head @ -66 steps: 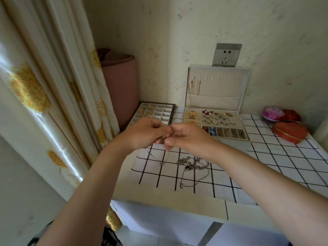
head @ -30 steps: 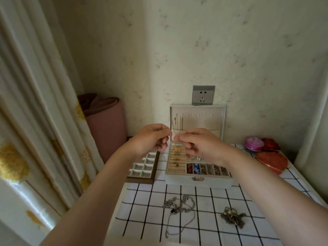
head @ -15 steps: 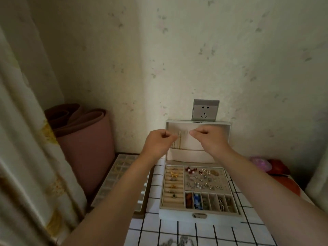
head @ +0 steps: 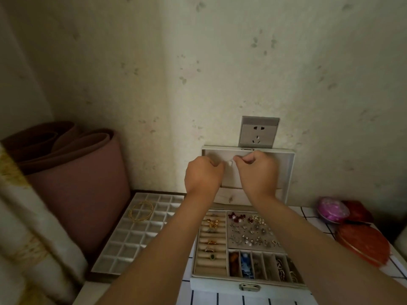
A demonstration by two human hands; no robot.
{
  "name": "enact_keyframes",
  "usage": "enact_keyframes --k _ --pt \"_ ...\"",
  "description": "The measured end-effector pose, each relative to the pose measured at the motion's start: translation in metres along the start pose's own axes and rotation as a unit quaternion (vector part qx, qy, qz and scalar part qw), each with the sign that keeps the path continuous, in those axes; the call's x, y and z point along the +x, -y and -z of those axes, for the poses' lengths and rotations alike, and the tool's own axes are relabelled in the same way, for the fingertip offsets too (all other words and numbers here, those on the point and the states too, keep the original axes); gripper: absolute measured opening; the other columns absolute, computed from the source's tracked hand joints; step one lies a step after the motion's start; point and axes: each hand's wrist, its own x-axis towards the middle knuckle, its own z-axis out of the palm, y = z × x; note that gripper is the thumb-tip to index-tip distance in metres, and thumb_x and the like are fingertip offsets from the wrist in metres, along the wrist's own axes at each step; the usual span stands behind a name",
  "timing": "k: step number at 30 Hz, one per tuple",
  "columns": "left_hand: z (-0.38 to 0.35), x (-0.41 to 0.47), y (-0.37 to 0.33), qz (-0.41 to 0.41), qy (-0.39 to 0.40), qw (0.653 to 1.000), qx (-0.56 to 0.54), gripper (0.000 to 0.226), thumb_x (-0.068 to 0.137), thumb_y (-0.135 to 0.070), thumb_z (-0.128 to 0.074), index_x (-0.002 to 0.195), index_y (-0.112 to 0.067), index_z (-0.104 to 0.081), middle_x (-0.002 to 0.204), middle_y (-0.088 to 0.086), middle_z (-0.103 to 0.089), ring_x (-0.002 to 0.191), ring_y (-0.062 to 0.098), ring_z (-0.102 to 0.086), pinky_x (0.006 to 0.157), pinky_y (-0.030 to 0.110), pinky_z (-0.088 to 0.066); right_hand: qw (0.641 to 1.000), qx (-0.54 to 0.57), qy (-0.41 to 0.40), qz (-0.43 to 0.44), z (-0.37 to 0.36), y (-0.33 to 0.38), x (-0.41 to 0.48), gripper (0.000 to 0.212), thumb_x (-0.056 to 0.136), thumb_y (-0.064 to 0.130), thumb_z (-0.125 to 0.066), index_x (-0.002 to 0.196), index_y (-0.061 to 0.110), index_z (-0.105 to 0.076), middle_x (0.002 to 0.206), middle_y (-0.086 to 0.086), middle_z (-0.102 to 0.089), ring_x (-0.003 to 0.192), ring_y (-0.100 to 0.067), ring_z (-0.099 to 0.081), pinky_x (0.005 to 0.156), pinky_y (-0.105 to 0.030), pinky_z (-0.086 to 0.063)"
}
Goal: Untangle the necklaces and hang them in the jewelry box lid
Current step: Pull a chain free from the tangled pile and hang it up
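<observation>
The right hand's fingertips (head: 236, 159) close thumb on forefinger in a tight pinch. The left hand's fingers (head: 217, 165) curl in just as narrowly, so the two pinches nearly meet on either side of a small white hook (head: 230, 163). I judge that they hold the necklace, but its chain is too fine to show, so I cannot tell where it runs or whether it hangs free below. The left hand (head: 203, 176) and the right hand (head: 256, 171) both work against the upper part of the jewelry box lid (head: 286, 172). The lid stands upright at 12 o'clock of the open box (head: 248, 288), backed by the wall under the socket (head: 258, 133). The main risk is a miss: the chain may slide past the hook instead of seating behind it. Once the pinch opens, it would then drop into the lid's pocket (head: 231, 195) or onto the earrings (head: 251, 233) at 6 o'clock, where it could snag and knot again. Drawing the two ends apart too hard could strain a thin link or the clasp. The forearms cross low over the ring rolls (head: 211, 241), and a dip there could sweep pieces out. A push on the lid should do little, since the wall braces it. The divided tray (head: 136, 234) at 8 o'clock, with its gold bangle (head: 142, 211), and the pouches (head: 361, 241) at 4 o'clock lie well apart from the work.
</observation>
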Motion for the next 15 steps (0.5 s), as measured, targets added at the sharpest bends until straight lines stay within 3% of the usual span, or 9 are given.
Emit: enact_keyframes --k 6,8,11,12,15 --pt "-0.001 -0.004 0.008 0.002 0.021 1.000 -0.002 0.047 0.092 -0.040 -0.061 0.055 -0.013 -0.053 0.050 0.001 -0.050 0.048 0.016 -0.048 0.046 0.023 -0.035 0.997 -0.051 0.051 -0.015 0.004 -0.001 -0.008 0.028 0.085 0.028 -0.076 0.064 0.015 -0.064 0.059 0.006 -0.061 0.059 -0.013 -0.061 0.058 -0.030 -0.052" --pt "0.002 -0.006 0.010 0.006 0.064 0.996 -0.068 0.045 0.093 -0.039 -0.062 0.062 -0.006 -0.062 0.055 0.008 -0.059 0.047 0.015 -0.053 0.048 0.026 -0.045 0.993 -0.029 0.111 -0.038 0.008 -0.003 -0.012 0.031 0.089 0.026 -0.073 0.064 0.009 -0.065 0.061 -0.004 -0.063 0.059 -0.018 -0.060 0.061 -0.034 -0.051" --pt "0.012 -0.013 0.007 0.090 0.191 0.935 -0.284 0.032 0.098 -0.027 -0.057 0.080 -0.004 -0.070 0.062 0.008 -0.065 0.050 0.016 -0.059 0.053 0.026 -0.055 0.958 -0.012 0.267 -0.106 0.018 0.003 -0.023 0.028 0.094 0.024 -0.061 0.072 0.008 -0.067 0.068 -0.008 -0.067 0.061 -0.018 -0.057 0.062 -0.036 -0.049" --pt "0.016 -0.015 0.006 0.106 0.219 0.914 -0.325 0.029 0.099 -0.024 -0.056 0.084 -0.004 -0.070 0.064 0.007 -0.065 0.053 0.018 -0.060 0.055 0.027 -0.057 0.941 -0.002 0.309 -0.140 0.022 0.008 -0.027 0.025 0.096 0.023 -0.056 0.076 0.012 -0.067 0.071 -0.004 -0.068 0.062 -0.017 -0.059 0.058 -0.031 -0.048" --pt "0.020 -0.017 0.003 0.106 0.249 0.903 -0.334 0.025 0.099 -0.019 -0.054 0.095 -0.002 -0.072 0.074 0.008 -0.068 0.060 0.017 -0.060 0.063 0.027 -0.057 0.895 0.080 0.380 -0.220 0.032 0.019 -0.037 0.020 0.099 0.023 -0.050 0.094 0.018 -0.069 0.084 0.003 -0.073 0.072 -0.014 -0.062 0.056 -0.020 -0.042"
